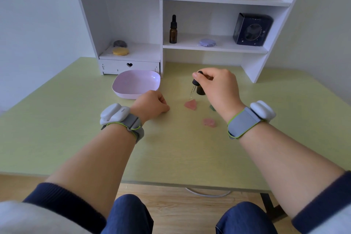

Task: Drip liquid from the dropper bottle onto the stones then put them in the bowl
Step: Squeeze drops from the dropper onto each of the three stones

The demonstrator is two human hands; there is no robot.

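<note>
The task appears to be in its dripping stage. The right hand [218, 89] holds the dropper [194, 86] by its black bulb, its thumb and forefinger pinched narrowly on it, with the glass tip pointing down just above one pink stone [190, 104] lying toward the middle of the tabletop [76, 129]. Whether a drop has landed cannot be told. The open dropper bottle [201, 90] stands just behind the pipette, partly hidden by the right hand. A second pink stone [209, 122] lies nearer the tabletop's front edge, and a small greenish stone [212, 108] peeks out beside the right wrist. The pink bowl [136, 83] sits toward the back edge, in front of the shelf unit [161, 24], and looks empty, so moving the stones is judged as not yet done. The left hand [152, 103] rests on the tabletop near the bowl, its fingers curled into a loose fist, seemingly holding nothing.
</note>
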